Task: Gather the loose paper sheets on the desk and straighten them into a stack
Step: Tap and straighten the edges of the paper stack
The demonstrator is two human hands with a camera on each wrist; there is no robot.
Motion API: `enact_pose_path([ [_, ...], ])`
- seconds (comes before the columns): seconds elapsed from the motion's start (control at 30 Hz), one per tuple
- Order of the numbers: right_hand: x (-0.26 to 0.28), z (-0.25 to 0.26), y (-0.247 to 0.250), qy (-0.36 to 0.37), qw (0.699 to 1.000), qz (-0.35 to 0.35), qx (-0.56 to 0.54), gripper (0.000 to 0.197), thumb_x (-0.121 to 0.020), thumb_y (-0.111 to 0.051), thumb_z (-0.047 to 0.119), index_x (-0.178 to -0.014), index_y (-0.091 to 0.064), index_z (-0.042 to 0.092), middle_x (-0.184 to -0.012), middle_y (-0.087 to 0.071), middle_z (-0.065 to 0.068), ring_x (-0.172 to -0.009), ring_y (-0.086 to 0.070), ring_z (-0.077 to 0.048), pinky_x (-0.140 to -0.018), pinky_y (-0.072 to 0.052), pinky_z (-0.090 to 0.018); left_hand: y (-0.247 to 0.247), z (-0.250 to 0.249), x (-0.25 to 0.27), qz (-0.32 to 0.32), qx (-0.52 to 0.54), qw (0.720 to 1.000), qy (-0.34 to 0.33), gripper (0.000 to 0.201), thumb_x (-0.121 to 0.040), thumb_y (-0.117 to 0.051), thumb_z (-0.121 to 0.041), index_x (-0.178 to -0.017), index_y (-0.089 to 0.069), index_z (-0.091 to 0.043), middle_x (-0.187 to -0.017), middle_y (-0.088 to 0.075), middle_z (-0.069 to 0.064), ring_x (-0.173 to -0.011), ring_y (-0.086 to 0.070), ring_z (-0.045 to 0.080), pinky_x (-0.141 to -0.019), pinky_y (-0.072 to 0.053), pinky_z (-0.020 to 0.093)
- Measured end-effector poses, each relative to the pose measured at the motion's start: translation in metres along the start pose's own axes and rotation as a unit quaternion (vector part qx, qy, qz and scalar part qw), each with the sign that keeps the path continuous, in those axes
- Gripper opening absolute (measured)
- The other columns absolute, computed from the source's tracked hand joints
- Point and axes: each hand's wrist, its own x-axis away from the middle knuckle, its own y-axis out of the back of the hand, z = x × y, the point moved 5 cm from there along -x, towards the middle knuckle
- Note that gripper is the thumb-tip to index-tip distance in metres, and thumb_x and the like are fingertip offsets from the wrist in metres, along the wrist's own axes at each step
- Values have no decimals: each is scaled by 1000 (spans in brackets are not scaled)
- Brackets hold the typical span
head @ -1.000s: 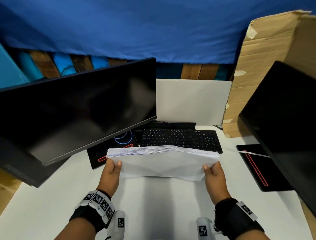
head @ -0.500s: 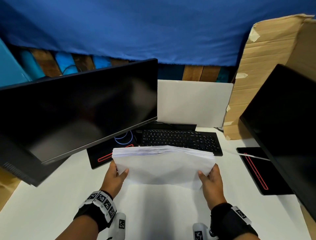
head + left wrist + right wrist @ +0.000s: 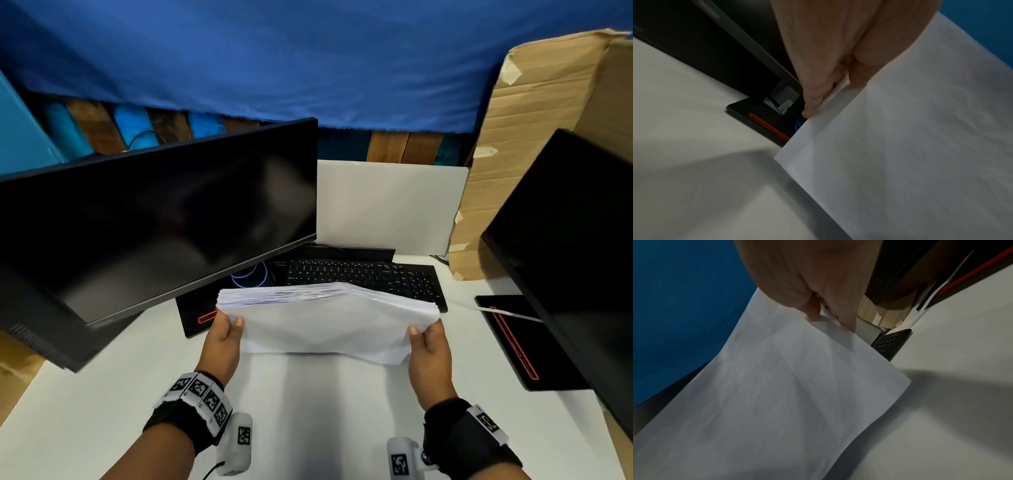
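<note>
Both hands, left hand (image 3: 224, 337) and right hand (image 3: 428, 346), pinch the paper stack (image 3: 329, 322) by its side edges; floppy, slippery sheets, best gripped there

Right hand (image 3: 813, 280) at top of frame, thumb and fingers (image 3: 849, 321) pinching upper edge of paper stack (image 3: 787, 394). Stack slopes down toward lower left, faintly creased, lower right corner raised off white desk (image 3: 962, 402), shadow beneath. Black keyboard (image 3: 888, 344) corner just past paper edge. Cardboard (image 3: 879, 314) behind fingers. Red stripe (image 3: 972, 269) on black base, upper right. Blue backdrop (image 3: 684, 305) left.
</note>
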Motion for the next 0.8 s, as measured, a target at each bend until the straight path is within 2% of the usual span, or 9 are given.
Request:
enact_pose_path([
  [0.1,3,-5,1,5,1000,11,11,42,-92,-49,-1,-116,-45,32,-108,-59,-1,-107,-56,-24,-99,-43,-39,0,-1,3,14,0,1000,12,31,-92,-51,-6,-123,-48,-7,-99,-59,-6,-98,-55,15,-93,-40,31],
  [0.17,7,-6,1,18,999,24,25,65,-91,-50,-3,-136,-28,38,-117,-53,-3,-109,-49,-24,-103,-38,-43,1,3,7,18,-4,999,26,44,-85,-65,-14,-125,-48,-15,-113,-63,-1,-111,-57,18,-96,-43,34],
  [0.23,14,1,-1,59,996,37,48,73,-93,-47,1,-142,-18,46,-128,-48,10,-111,-46,-17,-104,-35,-36,-1,1,10,31,5,999,30,59,-73,-77,-30,-124,-50,-19,-120,-64,-1,-118,-54,18,-101,-42,37],
  [0.33,22,16,-4,142,983,45,110,62,-98,-39,10,-138,-22,53,-131,-40,29,-116,-46,7,-101,-32,-9,-6,-10,17,31,64,997,40,55,-72,-76,-34,-119,-51,-21,-111,-64,-8,-104,-61,6,-102,-42,37],
  [0.4,23,18,-6,165,974,45,149,55,-99,-36,11,-129,-34,57,-114,-47,8,-94,-54,-1,-86,-37,-4,-11,-20,21,25,108,992,56,31,-87,-58,-33,-117,-51,-29,-111,-59,-15,-100,-58,0,-102,-40,38],
  [0.57,23,16,-6,172,969,39,173,59,-97,-36,4,-109,-43,61,-99,-47,-5,-89,-52,-2,-75,-37,-1,-3,-18,12,-45,168,977,126,61,-87,-46,-55,-140,-40,-27,-147,-40,-6,-136,-36,16,-112,-30,53],
  [0.63,23,14,-6,169,969,36,176,57,-97,-36,4,-108,-44,60,-100,-48,-5,-89,-52,-1,-76,-37,-1,-3,-19,10,-52,165,976,135,50,-87,-48,-49,-131,-50,-27,-139,-48,-3,-130,-42,18,-111,-32,51],
  [0.7,22,13,-4,166,972,26,165,52,-97,-38,6,-112,-44,55,-108,-51,-5,-95,-52,2,-82,-38,-3,-4,-20,8,-29,168,978,120,26,-89,-46,-47,-105,-60,-32,-116,-59,-8,-114,-52,14,-107,-36,45],
  [0.8,16,1,1,99,990,9,103,46,-95,-45,10,-130,-38,39,-122,-54,-1,-103,-56,-20,-95,-45,-34,-6,-25,11,23,125,990,64,18,-87,-55,-44,-89,-56,-26,-87,-67,-18,-91,-60,1,-87,-42,31],
])
